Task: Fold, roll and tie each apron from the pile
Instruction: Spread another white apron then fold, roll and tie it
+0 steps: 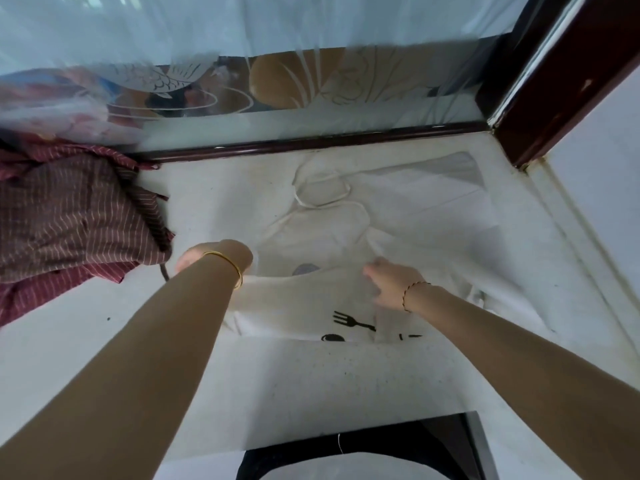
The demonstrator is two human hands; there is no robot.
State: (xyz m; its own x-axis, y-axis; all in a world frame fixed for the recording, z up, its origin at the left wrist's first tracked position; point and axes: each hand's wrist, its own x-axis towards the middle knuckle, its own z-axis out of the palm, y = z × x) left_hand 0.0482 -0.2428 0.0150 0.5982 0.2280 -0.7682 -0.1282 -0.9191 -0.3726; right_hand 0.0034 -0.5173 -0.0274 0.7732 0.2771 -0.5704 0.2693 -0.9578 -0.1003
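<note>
Now both hands, left hand (194,259) and right hand (389,284), pinch the white apron (311,299) on the bench (86,341); fingers curled into cloth. Best to pull the edges level before creasing.

A white counter (86,341) runs to a dark wooden frame (311,140) under an etched glass panel (277,84); a sheer curtain (242,22) hangs above.

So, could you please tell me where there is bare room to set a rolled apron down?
Bare surface lies near left, between the striped pile and the left hand. The white apron crowds the middle and right, under the right hand.
</note>
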